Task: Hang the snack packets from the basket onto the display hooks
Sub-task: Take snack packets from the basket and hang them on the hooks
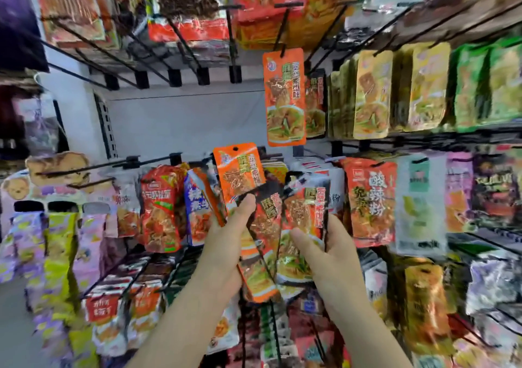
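- Five bare black display hooks [180, 43], as best I can count, jut from the rail in the upper left of the frame; the blur leaves that count loose.
- One left hand [226, 243], lower centre, grips a fanned bunch of orange snack packets [240, 175], thumb across their fronts; the topmost shows its punched hang hole.
- One right hand [324, 254], just right of the left, pinches the right-hand packet [303, 212] of that fan, apparently peeling it off to hang.
- About three or four packets are in the hands together; overlap and smear stop a firm count.
- One matching hung orange packet [284, 96] dangles from its hook [282, 26] in the upper middle, with at least one more like it behind, so hanging has begun.
- No basket is in view, so I cannot tell how much stock remains beyond the handful.
- By my reading the job is partway: a few hung, the held bunch still to go, probably on that hook.
- Rows of yellow and green packets [370, 93] fill the hooks at upper right.
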Demonstrator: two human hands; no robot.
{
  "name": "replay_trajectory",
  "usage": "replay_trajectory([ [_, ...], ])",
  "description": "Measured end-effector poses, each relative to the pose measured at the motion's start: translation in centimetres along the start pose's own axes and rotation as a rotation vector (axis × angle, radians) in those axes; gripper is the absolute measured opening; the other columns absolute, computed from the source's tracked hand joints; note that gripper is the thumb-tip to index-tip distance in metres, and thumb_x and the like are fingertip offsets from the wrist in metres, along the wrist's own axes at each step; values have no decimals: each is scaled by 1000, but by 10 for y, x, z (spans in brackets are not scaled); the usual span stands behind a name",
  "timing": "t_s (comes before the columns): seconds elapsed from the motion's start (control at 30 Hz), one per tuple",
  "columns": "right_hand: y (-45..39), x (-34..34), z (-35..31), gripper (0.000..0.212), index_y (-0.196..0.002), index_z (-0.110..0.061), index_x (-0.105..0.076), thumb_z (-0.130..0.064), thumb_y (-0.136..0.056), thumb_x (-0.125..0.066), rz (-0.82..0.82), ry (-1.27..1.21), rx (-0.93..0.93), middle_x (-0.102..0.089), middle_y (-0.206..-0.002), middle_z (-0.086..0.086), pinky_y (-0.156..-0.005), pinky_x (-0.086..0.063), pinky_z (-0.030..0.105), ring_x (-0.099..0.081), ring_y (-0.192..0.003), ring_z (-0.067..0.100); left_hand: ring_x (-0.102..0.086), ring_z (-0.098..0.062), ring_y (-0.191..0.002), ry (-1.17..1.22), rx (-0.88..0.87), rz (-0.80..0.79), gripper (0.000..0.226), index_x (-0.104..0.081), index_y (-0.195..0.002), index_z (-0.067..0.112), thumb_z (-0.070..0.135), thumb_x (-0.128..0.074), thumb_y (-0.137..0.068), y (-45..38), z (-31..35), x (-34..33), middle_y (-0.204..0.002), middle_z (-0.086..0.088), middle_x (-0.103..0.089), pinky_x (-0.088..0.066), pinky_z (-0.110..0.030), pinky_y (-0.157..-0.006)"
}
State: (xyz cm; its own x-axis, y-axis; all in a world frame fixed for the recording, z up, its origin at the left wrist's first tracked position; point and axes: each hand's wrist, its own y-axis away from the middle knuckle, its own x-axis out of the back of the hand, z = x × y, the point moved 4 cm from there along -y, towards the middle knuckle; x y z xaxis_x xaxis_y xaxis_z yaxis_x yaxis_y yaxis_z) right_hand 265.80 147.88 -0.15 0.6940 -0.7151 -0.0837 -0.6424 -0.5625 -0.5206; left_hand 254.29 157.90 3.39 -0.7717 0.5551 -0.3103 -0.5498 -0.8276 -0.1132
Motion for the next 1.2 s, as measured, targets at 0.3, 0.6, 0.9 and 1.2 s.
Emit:
replay_trajectory([
  [0.3, 7, 40, -23, 37, -115, -32, -53, -33, -87, -78, 254, 26, 111, -60, -109, -9, -92, -45, 30, -56, -105, 11, -76, -19, -93, 28, 69, -258, 42, -73, -105, 19, 28, -87, -66, 28, -36, -52, -97, -1, -79, -52, -53, -99],
  [0.6, -28, 84, -71, 41, -122, -30, -54, -12, -90, -73, 217, -34, 167, -73, -104, -9, -82, -58, 34, -70, -97, 14, -74, -30, -98, 12, -143, -330, 62, -72, -113, 17, 35, -91, -57, 8, 31, -79, -105, -9, -77, -54, -54, -98],
  [0.9, -126, 57, -120, 72, -120, -28, -67, -82, -73, -61, 216, 38, 115, -68, -126, 3, -104, -49, 53, -62, -117, 28, -74, -32, -98, -109, -228, -251, 78, -74, -111, 10, 52, -93, -49, -37, 104, -70, -102, -11, -78, -53, -56, -98],
  [1.2, -175, 43, -163, 50, -140, -13, -54, -40, -99, -62, 219, -30, 199, -65, -117, -6, -107, -46, 49, -60, -115, 26, -76, -24, -72, -97, -278, -339, 46, -71, -106, 10, 35, -75, -68, -45, 125, -76, -87, -9, -78, -61, -35, -57],
])
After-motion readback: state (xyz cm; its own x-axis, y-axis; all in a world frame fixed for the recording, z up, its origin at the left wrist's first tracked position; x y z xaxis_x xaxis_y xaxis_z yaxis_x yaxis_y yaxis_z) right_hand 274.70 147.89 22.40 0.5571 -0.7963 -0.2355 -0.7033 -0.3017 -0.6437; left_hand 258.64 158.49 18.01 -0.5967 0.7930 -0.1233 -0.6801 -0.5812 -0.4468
